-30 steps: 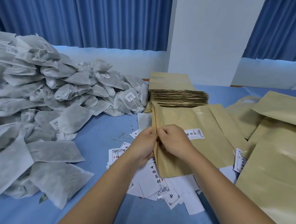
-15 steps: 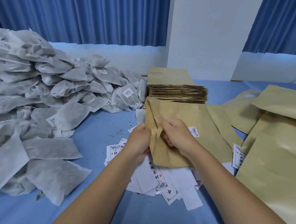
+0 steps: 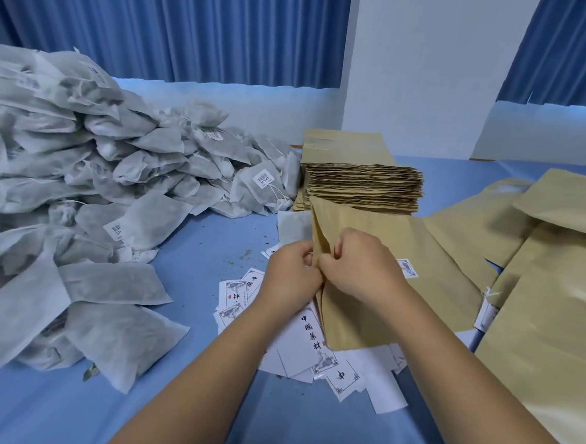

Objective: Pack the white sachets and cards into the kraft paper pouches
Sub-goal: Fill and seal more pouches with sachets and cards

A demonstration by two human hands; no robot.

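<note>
A kraft paper pouch (image 3: 428,285) lies at the table's middle with its mouth edge lifted toward me. My left hand (image 3: 289,280) and my right hand (image 3: 362,267) both pinch that left edge, close together, knuckles almost touching. A printed label on the pouch shows just right of my right hand. Loose white cards (image 3: 324,361) with black printing lie scattered under the pouch and my wrists. A big heap of white sachets (image 3: 90,209) fills the table's left side.
A tall stack of unused kraft pouches (image 3: 359,178) stands behind my hands. More kraft pouches (image 3: 551,299) lie overlapping on the right. The blue tablecloth (image 3: 200,250) shows between sachets and cards. Blue curtains and a white wall are at the back.
The pouch's left edge was pulled apart half a second ago and my hands have now come back together on it. The view has shifted slightly.
</note>
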